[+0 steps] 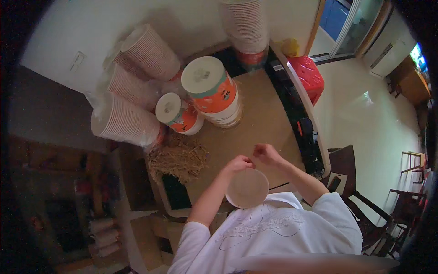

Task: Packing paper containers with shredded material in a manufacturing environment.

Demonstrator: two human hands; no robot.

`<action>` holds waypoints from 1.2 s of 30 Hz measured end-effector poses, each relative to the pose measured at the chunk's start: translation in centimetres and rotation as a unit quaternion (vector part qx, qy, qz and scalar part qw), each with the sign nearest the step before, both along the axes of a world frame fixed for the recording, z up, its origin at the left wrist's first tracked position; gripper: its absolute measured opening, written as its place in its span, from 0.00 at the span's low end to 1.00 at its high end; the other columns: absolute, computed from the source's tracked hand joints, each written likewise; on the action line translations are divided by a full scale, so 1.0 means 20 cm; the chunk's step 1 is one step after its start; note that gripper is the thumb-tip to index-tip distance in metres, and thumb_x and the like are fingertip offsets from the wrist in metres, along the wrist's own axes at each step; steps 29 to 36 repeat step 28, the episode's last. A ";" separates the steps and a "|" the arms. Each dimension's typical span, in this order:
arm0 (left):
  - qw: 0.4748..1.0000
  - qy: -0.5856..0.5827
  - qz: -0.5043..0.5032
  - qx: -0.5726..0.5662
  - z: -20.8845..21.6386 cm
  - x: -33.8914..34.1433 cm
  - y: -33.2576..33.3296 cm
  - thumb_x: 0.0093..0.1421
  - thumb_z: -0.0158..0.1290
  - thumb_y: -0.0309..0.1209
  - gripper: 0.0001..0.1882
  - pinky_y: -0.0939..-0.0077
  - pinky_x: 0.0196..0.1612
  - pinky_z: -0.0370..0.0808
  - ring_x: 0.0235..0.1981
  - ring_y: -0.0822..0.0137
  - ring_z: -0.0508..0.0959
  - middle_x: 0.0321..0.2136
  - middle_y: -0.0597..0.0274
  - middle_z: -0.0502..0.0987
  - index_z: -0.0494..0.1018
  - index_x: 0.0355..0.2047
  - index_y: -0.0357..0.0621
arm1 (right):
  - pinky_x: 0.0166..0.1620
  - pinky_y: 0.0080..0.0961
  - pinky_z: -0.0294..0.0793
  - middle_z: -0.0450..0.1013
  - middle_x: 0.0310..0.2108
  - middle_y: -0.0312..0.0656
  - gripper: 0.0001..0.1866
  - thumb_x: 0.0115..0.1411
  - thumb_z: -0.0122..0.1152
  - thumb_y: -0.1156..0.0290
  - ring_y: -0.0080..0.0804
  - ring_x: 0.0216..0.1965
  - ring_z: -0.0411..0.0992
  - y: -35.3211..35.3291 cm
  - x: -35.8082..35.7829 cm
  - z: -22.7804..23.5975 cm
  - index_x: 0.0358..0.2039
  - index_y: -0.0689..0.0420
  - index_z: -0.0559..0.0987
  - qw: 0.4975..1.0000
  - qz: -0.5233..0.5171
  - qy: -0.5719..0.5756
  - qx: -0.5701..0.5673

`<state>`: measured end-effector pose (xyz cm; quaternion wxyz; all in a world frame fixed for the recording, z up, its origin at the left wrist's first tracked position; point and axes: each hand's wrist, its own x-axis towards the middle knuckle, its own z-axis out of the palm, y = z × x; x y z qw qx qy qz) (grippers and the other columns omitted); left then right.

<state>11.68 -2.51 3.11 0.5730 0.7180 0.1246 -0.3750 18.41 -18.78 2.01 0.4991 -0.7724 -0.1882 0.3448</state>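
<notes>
A white round paper tub [247, 189] sits close against my body at the table's near edge, its round opening or end facing up. My left hand [240, 163] is at the tub's far rim with fingers closed on it. Just right of it, my right hand [268, 154] hovers over the table with its fingers curled together; whatever is in them is too small to tell. To the left lies a pile of tan twine-like strands [178, 159]. Beyond it stand a tall stack of orange, green and white tubs [214, 93] and a shorter one [182, 115].
Plastic-wrapped stacks of white tubs [125, 119] lean along the table's left side; another tall stack [245, 27] stands at the far end. Dark items [308, 137] lie along the right edge of the brown tabletop [269, 118]. A red stool [308, 77] and dark chairs [349, 182] are to the right.
</notes>
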 end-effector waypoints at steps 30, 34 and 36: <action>0.924 -0.134 0.287 0.214 -0.14 -0.64 0.30 0.49 0.49 0.24 0.15 0.77 0.32 0.71 0.29 0.68 0.74 0.31 0.62 0.73 0.66 0.39 0.45 | 0.28 0.20 0.67 0.71 0.23 0.36 0.07 0.50 0.52 0.69 0.23 0.25 0.68 0.22 -0.08 0.02 0.29 0.56 0.75 0.973 0.165 0.144 -0.072; 0.924 -0.134 0.287 0.214 -0.14 -0.64 0.30 0.49 0.49 0.24 0.15 0.77 0.32 0.71 0.29 0.68 0.74 0.31 0.62 0.73 0.66 0.39 0.45 | 0.28 0.20 0.67 0.71 0.23 0.36 0.07 0.50 0.52 0.69 0.23 0.25 0.68 0.22 -0.08 0.02 0.29 0.56 0.75 0.973 0.165 0.144 -0.072; 0.924 -0.134 0.287 0.214 -0.14 -0.64 0.30 0.49 0.49 0.24 0.15 0.77 0.32 0.71 0.29 0.68 0.74 0.31 0.62 0.73 0.66 0.39 0.45 | 0.28 0.20 0.67 0.71 0.23 0.36 0.07 0.50 0.52 0.69 0.23 0.25 0.68 0.22 -0.08 0.02 0.29 0.56 0.75 0.973 0.165 0.144 -0.072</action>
